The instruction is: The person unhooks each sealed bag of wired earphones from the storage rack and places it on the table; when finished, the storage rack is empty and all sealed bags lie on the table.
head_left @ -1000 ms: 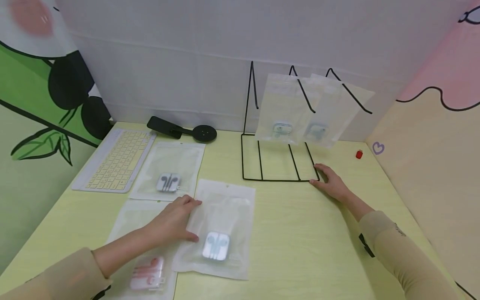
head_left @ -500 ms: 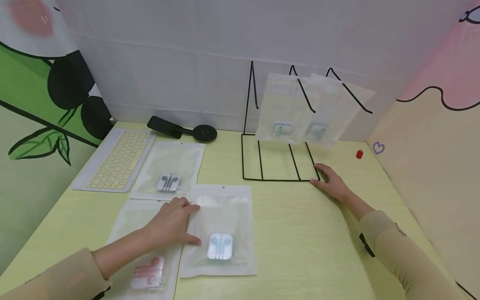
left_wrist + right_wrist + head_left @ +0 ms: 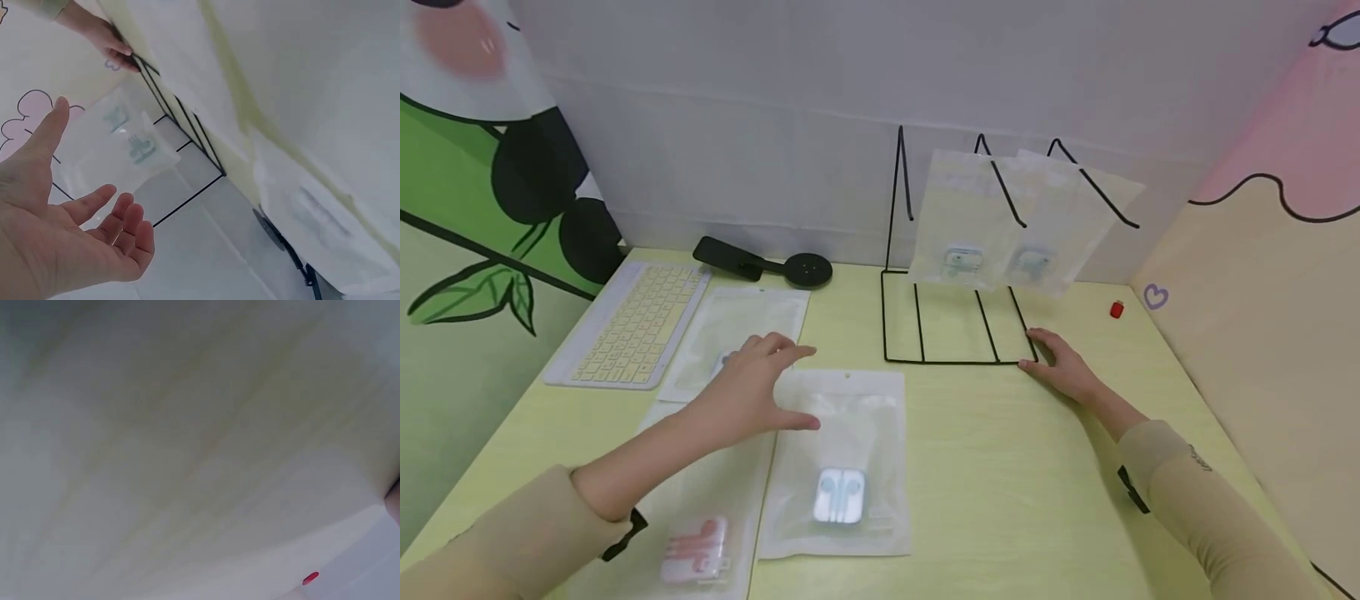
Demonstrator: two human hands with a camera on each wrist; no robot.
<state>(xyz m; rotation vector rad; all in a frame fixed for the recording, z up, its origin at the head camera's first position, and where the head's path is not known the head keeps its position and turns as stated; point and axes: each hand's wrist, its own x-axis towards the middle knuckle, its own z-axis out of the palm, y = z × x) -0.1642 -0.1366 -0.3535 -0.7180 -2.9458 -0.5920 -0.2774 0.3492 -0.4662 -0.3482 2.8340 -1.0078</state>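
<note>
The worktop (image 3: 1000, 500) carries everything. At its back right stands the wire rack (image 3: 958, 362): the middle bag (image 3: 958, 212) hangs on its middle hook and the right bag (image 3: 1071, 217) on its right hook, the two overlapping, while nothing shows on the left hook. Three bags lie flat at left: the near bag (image 3: 835, 454), with the front bag (image 3: 715, 487) just beside it and the back bag (image 3: 741, 325) beyond. So hanging looks partly done, two up and three down, with one hook free. The keyboard (image 3: 636, 325) lies left of the back bag.

The left hand (image 3: 741, 396) hovers over the flat bags, its grip wide, thumb and forefinger well apart, holding nothing. The right hand (image 3: 1063, 367) grips the rack's front right corner, thumb and fingers on the two bars that meet there.

The black stand (image 3: 760, 262) lies behind. Each bag holds a small earphone case; the near bag's case (image 3: 838, 496) shows clearly, the back bag's is mostly covered. Smallest is the red piece (image 3: 1117, 310) at far right.
</note>
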